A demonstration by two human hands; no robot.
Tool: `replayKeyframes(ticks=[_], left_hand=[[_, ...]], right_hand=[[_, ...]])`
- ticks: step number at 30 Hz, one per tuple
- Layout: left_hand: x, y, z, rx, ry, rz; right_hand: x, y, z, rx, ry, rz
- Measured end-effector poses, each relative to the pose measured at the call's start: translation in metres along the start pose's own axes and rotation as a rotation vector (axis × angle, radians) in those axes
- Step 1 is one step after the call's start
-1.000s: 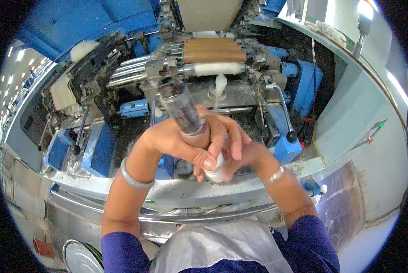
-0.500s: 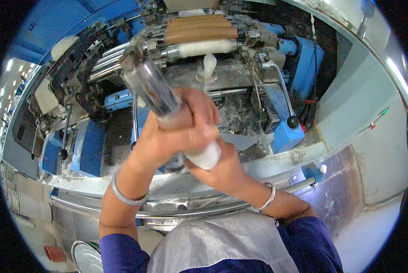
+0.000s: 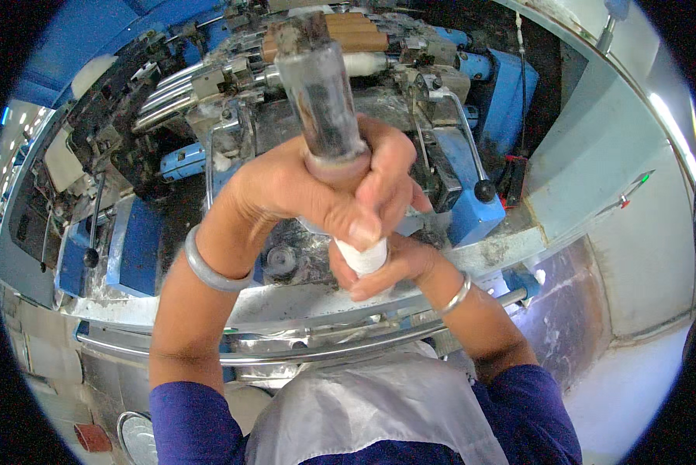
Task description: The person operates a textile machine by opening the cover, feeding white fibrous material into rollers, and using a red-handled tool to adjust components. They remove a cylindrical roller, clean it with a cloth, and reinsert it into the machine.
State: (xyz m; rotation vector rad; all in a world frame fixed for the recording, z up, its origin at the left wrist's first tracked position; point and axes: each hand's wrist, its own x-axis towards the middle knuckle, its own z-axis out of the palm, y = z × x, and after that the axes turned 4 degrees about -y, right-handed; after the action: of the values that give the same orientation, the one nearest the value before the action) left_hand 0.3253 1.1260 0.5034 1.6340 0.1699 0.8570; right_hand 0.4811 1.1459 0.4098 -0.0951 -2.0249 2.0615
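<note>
A thick shiny metal cylinder (image 3: 317,93), with a dark narrower end, rises tilted in front of the machine. My left hand (image 3: 321,190) is wrapped round its lower part, thumb pointing down toward me. Below that thumb shows a white wrapped or fibre-covered end (image 3: 365,260), seemingly part of the same roller. The fingers of my right hand (image 3: 398,267) curl round this white end from below. How the two parts join is hidden inside my left hand.
Behind stands a machine with brown rollers (image 3: 359,37), a white fibre-covered roller (image 3: 365,63) and blue housings (image 3: 472,209). A ball-ended lever (image 3: 483,190) sticks out at right. A metal rail (image 3: 309,355) runs across in front of me.
Both hands have shifted slightly right with the roller. Its metal end has swung right and now stands more upright. My head view has turned slightly.
</note>
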Motion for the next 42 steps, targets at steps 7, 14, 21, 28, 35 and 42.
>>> replayKeyframes(ticks=[7, 14, 21, 28, 35, 42], left_hand=[[-0.004, 0.004, 0.004, 0.079, 0.179, 0.001], [0.02, -0.003, 0.034, 0.311, 0.789, -0.077], [0.031, -0.009, -0.001, 0.08, -0.22, 0.073], [0.017, -0.009, -0.016, -0.071, -0.103, 0.029], [0.011, -0.009, -0.012, -0.029, -0.175, 0.114], [0.017, -0.013, -0.018, -0.008, -0.01, 0.006]], right_hand=[[-0.012, 0.008, 0.042, -0.364, 0.667, -0.11], [-0.012, -0.025, 0.042, -0.694, 0.82, -0.119], [-0.012, -0.007, 0.003, -0.426, 0.463, -0.056], [-0.009, -0.007, 0.017, -0.482, 0.613, 0.025], [-0.032, -0.018, 0.016, -0.845, 0.412, 0.021], [-0.027, -0.037, -0.012, -0.633, 0.195, 0.262]])
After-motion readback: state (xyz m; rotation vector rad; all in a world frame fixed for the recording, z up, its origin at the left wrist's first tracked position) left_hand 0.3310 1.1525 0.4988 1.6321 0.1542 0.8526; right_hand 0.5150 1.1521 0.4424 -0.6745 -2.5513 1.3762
